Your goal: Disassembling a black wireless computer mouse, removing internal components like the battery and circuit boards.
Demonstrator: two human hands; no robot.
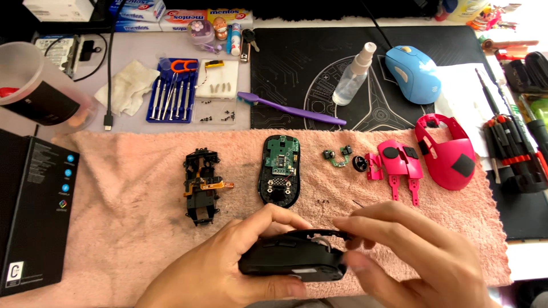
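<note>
**Black shell held in both hands over the towel**

Low centre of the frame: the left hand [228, 268] cups a black shell [294, 256] from beneath and behind, thumb and fingers wrapped round its side — a steadying grip, it seems, so the piece cannot turn. The right hand [411, 251] comes in from the lower right, fingertips pinched on the shell's thin upper rim at its right end; a fine grip suited to working an edge, not carrying weight.

Above the hands, laid out in a row on the pink towel [114, 217] — likely so small parts stay put and stay in order:
- black frame [201, 185] with an orange strip, left of centre
- base [279, 170] with green board, centre
- small board [337, 157] and wheel [359, 163], just right of it
- pink buttons [399, 162] and pink shell [448, 151], right

Upper frame, off the towel: screwdriver set [172, 94], purple toothbrush [288, 107], spray bottle [351, 77] and blue mouse [412, 73] on a dark mat.
</note>
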